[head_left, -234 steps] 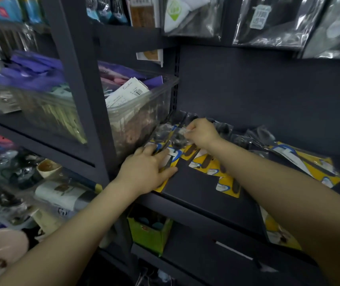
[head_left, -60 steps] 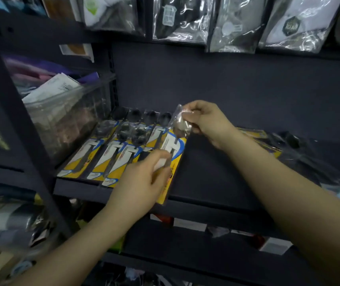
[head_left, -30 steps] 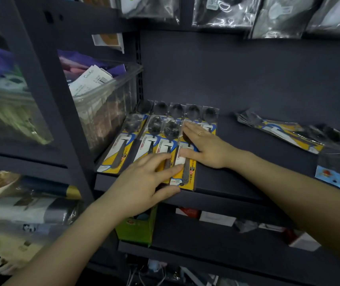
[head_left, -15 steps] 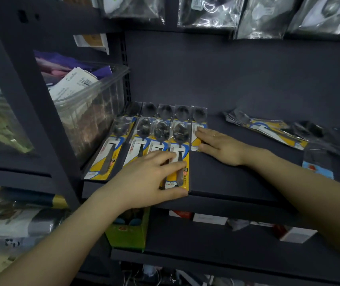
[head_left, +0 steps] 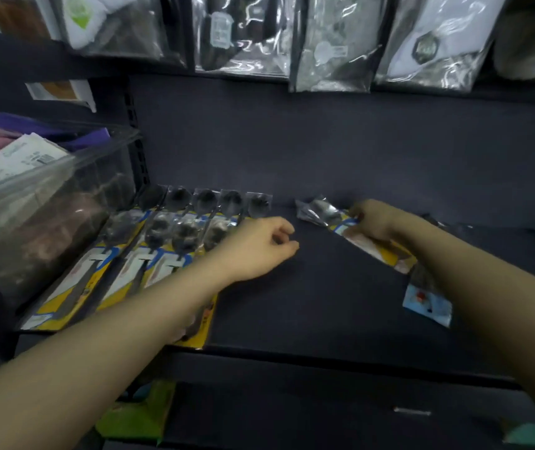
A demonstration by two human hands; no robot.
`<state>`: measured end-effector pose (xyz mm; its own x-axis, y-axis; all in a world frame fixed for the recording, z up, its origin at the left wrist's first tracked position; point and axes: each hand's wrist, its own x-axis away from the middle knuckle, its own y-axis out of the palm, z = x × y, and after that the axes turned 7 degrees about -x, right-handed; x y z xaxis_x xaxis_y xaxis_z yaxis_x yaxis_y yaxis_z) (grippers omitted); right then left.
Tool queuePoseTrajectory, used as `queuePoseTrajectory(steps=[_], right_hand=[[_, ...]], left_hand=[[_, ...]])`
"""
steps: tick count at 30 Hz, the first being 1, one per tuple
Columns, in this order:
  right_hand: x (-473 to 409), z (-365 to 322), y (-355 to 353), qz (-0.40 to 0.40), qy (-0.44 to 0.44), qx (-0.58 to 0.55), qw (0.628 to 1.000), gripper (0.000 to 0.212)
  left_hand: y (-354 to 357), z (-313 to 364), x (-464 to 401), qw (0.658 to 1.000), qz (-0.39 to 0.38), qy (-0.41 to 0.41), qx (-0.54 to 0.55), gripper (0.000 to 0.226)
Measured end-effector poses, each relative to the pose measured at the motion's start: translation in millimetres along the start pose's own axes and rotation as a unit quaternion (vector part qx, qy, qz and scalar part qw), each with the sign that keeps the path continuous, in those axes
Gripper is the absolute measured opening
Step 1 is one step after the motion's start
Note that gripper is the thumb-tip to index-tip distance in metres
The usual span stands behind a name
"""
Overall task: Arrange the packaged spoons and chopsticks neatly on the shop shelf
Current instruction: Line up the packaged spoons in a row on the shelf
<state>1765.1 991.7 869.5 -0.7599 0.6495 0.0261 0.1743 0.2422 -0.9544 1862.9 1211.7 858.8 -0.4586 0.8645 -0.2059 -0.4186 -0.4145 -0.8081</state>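
Several packaged spoons on yellow cards lie side by side in two overlapping rows at the left of the dark shelf. My left hand hovers over the right end of those rows, fingers loosely curled, holding nothing. Further right, my right hand grips a loose spoon pack that lies slanted on the shelf, its spoon bowl pointing left. More packs behind my right arm are mostly hidden.
A clear plastic bin full of goods stands on the neighbouring shelf at left. Bagged items hang above. A small blue packet lies on the shelf at right. A green box sits on the lower shelf.
My right hand has left the arranged rows and moved right onto a loose spoon pack. My left hand has lifted off the front row and shifted right, fingers curling.
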Motion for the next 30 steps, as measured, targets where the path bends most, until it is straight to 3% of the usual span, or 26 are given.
queuePoseTrajectory(steps=[4, 6, 9, 12, 14, 17, 20, 22, 25, 27, 30], right_hand=[[-4.8, 5.7, 2.7, -0.008, 0.005, -0.035, 0.999, 0.032], [-0.9, 4.3, -3.3, -0.011, -0.019, -0.161, 0.987, 0.019], [10.6, -3.3, -14.0, -0.041, -0.072, -0.438, 0.895, 0.013], [18.2, -9.6, -16.1, -0.120, -0.126, -0.542, 0.822, 0.028], [13.0, -6.1, -15.8, -0.136, -0.158, -0.494, 0.844, 0.029], [-13.1, 14.7, -19.8, -0.032, -0.215, -0.209, 0.953, 0.024], [-33.6, 30.1, -13.7, -0.077, -0.196, -0.020, 0.977, 0.018], [-39.1, 29.4, -7.0, -0.098, -0.196, 0.014, 0.976, 0.030], [-45.2, 21.9, -3.8, -0.104, -0.193, -0.043, 0.975, 0.022], [-46.3, 16.0, -4.1, -0.100, -0.190, -0.058, 0.975, 0.028], [-44.0, 5.8, -0.5, -0.009, -0.211, -0.028, 0.977, 0.026]], left_hand=[[33.2, 11.7, -30.0, 0.990, -0.023, -0.111, 0.085, 0.038], [42.1, 19.2, -39.4, 0.982, -0.011, -0.141, 0.124, 0.034], [49.3, 36.2, -45.3, 0.949, -0.009, -0.166, 0.269, 0.028], [55.0, 53.0, -42.2, 0.915, 0.031, -0.151, 0.373, 0.017], [53.9, 57.1, -37.1, 0.907, 0.080, -0.158, 0.383, 0.008], [43.0, 50.4, -23.9, 0.931, 0.128, -0.165, 0.300, 0.018], [28.7, 38.1, -0.1, 0.966, 0.114, -0.153, 0.172, 0.015], [21.0, 28.1, 15.5, 0.977, 0.107, -0.159, 0.097, 0.012], [11.2, 18.7, 34.9, 0.978, 0.100, -0.185, 0.008, 0.014], [9.4, 13.1, 45.5, 0.974, 0.104, -0.195, -0.045, 0.020], [8.4, 8.5, 61.5, 0.966, 0.113, -0.191, -0.132, 0.025]])
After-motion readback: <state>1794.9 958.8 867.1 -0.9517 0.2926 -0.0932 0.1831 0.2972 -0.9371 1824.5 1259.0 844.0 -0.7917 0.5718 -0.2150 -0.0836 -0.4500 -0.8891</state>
